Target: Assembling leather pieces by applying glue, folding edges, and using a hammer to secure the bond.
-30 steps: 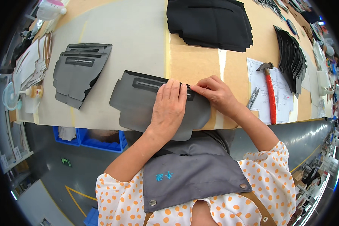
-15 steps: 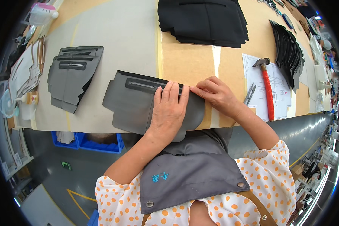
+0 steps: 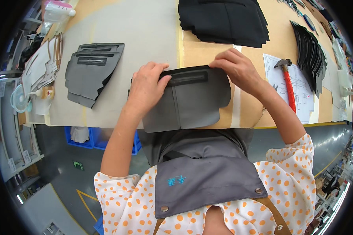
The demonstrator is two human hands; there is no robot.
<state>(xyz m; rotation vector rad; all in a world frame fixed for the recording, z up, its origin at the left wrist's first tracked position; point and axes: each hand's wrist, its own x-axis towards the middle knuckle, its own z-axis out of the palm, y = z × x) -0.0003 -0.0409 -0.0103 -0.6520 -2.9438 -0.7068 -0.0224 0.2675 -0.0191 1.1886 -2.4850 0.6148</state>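
A dark grey fabric panel (image 3: 196,102) with a slotted zip-like strip near its upper edge lies in front of me, its lower edge close to the table's front edge. My left hand (image 3: 147,88) grips its upper left part, thumb on the front face and forefinger at the top edge. At the upper right corner my right hand (image 3: 237,68) pinches the edge between thumb and fingertips. The panel's left side is partly hidden by my left hand.
Similar grey panels (image 3: 90,78) lie stacked at the left, black panels (image 3: 225,23) at the back. On the right, a red-handled hammer (image 3: 289,86) rests on a printed sheet (image 3: 304,100), beside fanned black pieces (image 3: 308,53). Blue bins (image 3: 100,145) sit below the table edge.
My left hand has gone from lying flat on the panel to gripping its upper left part. The panel has turned, so its top edge tilts the other way. My right hand still pinches its upper right corner.
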